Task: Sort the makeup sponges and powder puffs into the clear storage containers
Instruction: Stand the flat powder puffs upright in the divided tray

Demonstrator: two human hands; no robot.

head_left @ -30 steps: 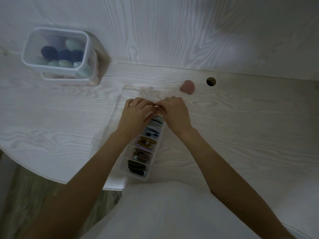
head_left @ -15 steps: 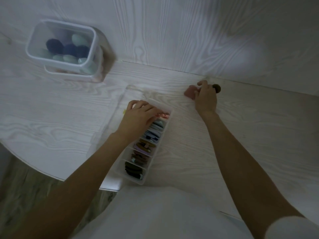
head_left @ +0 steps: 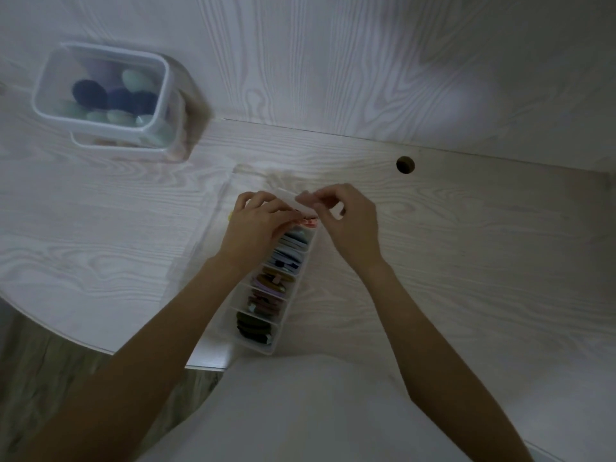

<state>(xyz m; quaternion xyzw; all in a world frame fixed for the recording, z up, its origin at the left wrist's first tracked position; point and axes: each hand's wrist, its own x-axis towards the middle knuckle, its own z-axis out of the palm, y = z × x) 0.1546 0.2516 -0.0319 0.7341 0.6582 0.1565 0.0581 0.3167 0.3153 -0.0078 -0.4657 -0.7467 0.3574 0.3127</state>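
A: Why both hands at the far end of the divided clear container (head_left: 266, 315)?

B: The right hand (head_left: 350, 225) has its grip pinching a pink puff (head_left: 308, 199) over the 12 o'clock compartment; the left hand (head_left: 256, 225), fingers curled there, seems to part the puffs. Whether it grips anything, I cannot tell.

A: And the sponges?

B: In the clear tub (head_left: 100, 95), at 10 o'clock on the surface (head_left: 466, 261).
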